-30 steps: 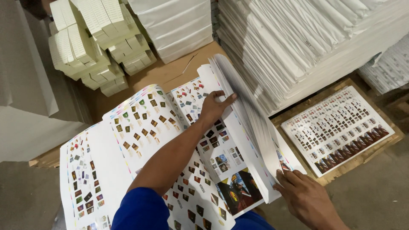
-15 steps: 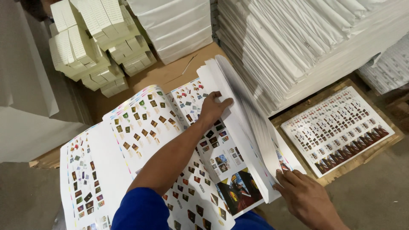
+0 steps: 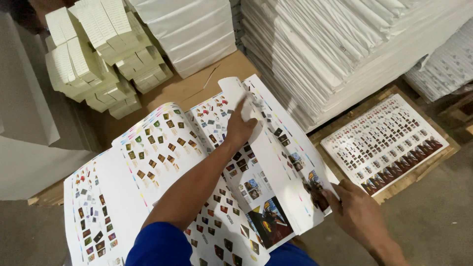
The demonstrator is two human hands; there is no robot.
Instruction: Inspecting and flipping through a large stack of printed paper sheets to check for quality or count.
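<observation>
Smooth, slightly glossy paper is seen in the printed sheets (image 3: 167, 162) under the left hand (image 3: 240, 129), matt brown cardboard (image 3: 182, 91) beyond it, and rough wood in the pallet (image 3: 419, 172) past the right hand (image 3: 357, 214).

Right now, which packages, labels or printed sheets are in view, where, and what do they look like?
Large white printed sheets with rows of small colour pictures: centre, under left hand; right hand grips their lower right edge.
Flat printed sheet stack: right, on a wooden pallet, white with dark rows.
Cream folded bundles: top left, piled.
White wrapped packs: top centre, rectangular.
Tall white sheet stack: top right.
</observation>
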